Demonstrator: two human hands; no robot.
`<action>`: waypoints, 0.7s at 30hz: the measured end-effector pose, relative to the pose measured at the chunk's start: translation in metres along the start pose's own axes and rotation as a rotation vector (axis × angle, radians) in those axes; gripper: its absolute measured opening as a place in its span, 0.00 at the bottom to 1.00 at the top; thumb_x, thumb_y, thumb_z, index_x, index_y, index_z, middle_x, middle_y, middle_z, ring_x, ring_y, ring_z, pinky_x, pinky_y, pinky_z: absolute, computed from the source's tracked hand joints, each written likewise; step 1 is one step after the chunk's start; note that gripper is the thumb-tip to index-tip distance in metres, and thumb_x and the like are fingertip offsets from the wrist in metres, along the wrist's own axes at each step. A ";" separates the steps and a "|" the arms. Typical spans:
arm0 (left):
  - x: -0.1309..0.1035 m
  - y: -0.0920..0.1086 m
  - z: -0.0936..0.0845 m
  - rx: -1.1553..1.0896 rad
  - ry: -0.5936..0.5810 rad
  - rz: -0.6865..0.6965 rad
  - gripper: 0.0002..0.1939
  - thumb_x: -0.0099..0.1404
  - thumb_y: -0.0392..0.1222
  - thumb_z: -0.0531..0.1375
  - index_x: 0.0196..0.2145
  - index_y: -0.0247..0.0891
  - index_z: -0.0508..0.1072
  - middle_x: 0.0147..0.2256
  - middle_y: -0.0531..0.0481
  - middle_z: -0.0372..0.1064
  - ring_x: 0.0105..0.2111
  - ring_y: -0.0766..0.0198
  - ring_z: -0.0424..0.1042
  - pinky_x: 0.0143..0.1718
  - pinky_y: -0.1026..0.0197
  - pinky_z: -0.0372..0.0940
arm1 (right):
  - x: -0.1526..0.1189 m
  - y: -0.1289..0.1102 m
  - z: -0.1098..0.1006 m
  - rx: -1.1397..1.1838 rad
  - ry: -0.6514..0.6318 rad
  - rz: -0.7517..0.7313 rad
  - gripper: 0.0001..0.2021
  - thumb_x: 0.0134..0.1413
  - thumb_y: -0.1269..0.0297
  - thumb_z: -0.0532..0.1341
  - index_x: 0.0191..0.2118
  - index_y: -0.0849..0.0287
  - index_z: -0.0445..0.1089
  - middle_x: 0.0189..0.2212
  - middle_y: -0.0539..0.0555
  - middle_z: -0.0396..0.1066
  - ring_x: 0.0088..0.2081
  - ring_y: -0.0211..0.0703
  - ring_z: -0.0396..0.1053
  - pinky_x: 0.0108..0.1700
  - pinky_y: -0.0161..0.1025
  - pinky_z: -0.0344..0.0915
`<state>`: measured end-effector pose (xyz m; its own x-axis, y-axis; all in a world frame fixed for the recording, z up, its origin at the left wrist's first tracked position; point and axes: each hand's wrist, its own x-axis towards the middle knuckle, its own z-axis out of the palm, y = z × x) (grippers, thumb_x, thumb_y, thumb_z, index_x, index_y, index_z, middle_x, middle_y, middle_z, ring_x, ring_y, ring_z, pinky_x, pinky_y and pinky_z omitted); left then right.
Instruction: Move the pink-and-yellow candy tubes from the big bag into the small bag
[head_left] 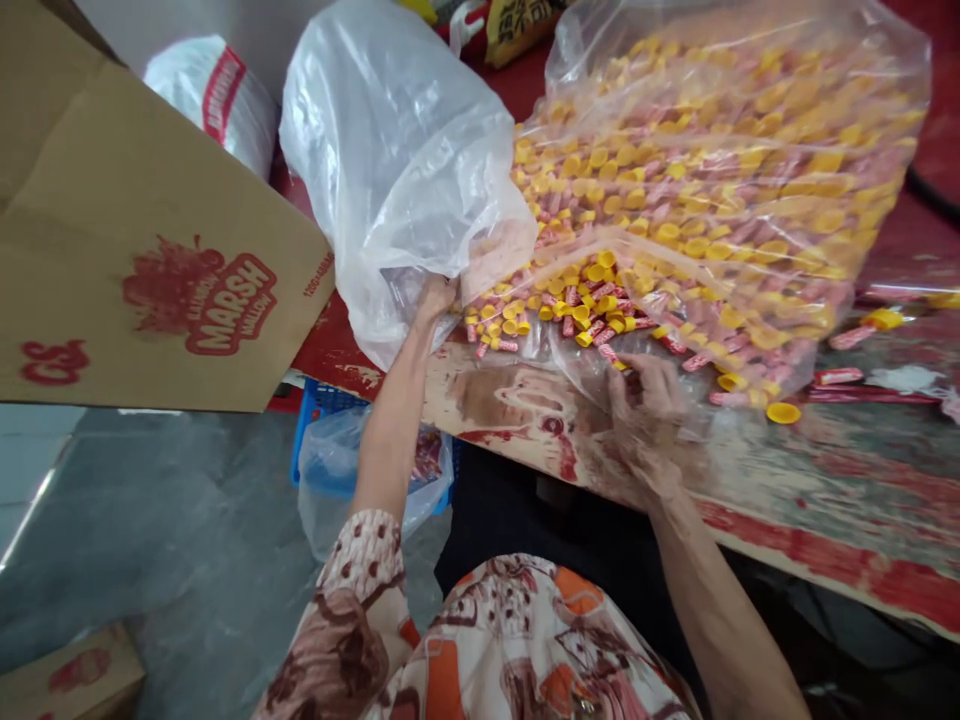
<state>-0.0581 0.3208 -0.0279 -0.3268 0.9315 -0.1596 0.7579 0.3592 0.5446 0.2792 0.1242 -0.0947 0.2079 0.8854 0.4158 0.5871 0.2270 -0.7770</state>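
Note:
At the mouth of a clear plastic bag (397, 150), my left hand (437, 298) is closed, gripping the bag's edge; its fingertips are partly hidden. To its right lies a pile of small pink-and-red wrapped tubes with yellow cup-shaped ends (581, 310), spilling from a large clear sack (720, 190) full of the same pieces. My right hand (651, 400) is low over the table's front edge, slightly blurred, fingers curled. Its thumb and index finger meet the yellow end of one wrapped tube (609, 352) at the front of the pile.
A cardboard carton (165, 230) printed "Marsh Mallow" stands at left, with a white packed bag (217, 100) behind it. Below the worn red table (517, 400) sits a blue basket (307, 420) lined with plastic. Loose pieces and a yellow cup (783, 413) lie at right. Another carton (75, 675) is on the floor.

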 end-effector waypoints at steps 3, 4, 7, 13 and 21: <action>0.003 0.001 -0.012 0.012 -0.073 -0.038 0.05 0.73 0.40 0.68 0.40 0.37 0.80 0.28 0.47 0.75 0.39 0.51 0.79 0.42 0.56 0.70 | 0.001 0.000 0.000 -0.025 -0.021 -0.034 0.13 0.79 0.56 0.58 0.53 0.53 0.79 0.47 0.61 0.81 0.45 0.55 0.77 0.48 0.50 0.75; 0.001 0.001 -0.017 0.009 -0.110 -0.060 0.03 0.70 0.38 0.69 0.39 0.36 0.80 0.26 0.49 0.72 0.35 0.54 0.77 0.40 0.57 0.69 | 0.001 0.000 0.001 -0.029 -0.064 -0.041 0.13 0.79 0.56 0.58 0.52 0.53 0.79 0.46 0.61 0.81 0.46 0.56 0.77 0.49 0.51 0.75; -0.013 -0.001 -0.029 -0.051 -0.165 -0.094 0.07 0.65 0.32 0.69 0.41 0.35 0.81 0.23 0.55 0.67 0.27 0.62 0.69 0.35 0.61 0.66 | 0.001 -0.002 0.002 -0.026 -0.121 -0.049 0.14 0.80 0.55 0.56 0.50 0.52 0.79 0.45 0.61 0.81 0.45 0.58 0.78 0.49 0.53 0.75; -0.053 -0.022 -0.032 -0.400 0.056 -0.072 0.17 0.72 0.36 0.70 0.56 0.36 0.76 0.33 0.56 0.73 0.23 0.72 0.63 0.28 0.66 0.58 | -0.011 0.002 -0.007 -0.056 -0.061 -0.060 0.17 0.82 0.53 0.56 0.51 0.53 0.80 0.46 0.62 0.82 0.46 0.57 0.78 0.51 0.53 0.75; -0.114 -0.027 -0.033 -0.842 -0.207 0.182 0.28 0.64 0.56 0.79 0.55 0.40 0.81 0.38 0.50 0.80 0.30 0.65 0.75 0.31 0.64 0.68 | -0.002 -0.013 -0.014 0.114 -0.032 0.094 0.19 0.81 0.46 0.60 0.50 0.52 0.82 0.47 0.60 0.83 0.47 0.54 0.78 0.53 0.50 0.77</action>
<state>-0.0602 0.2026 0.0030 -0.0715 0.9910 -0.1131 0.0945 0.1196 0.9883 0.2821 0.1132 -0.0786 0.2322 0.9169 0.3246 0.4733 0.1850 -0.8613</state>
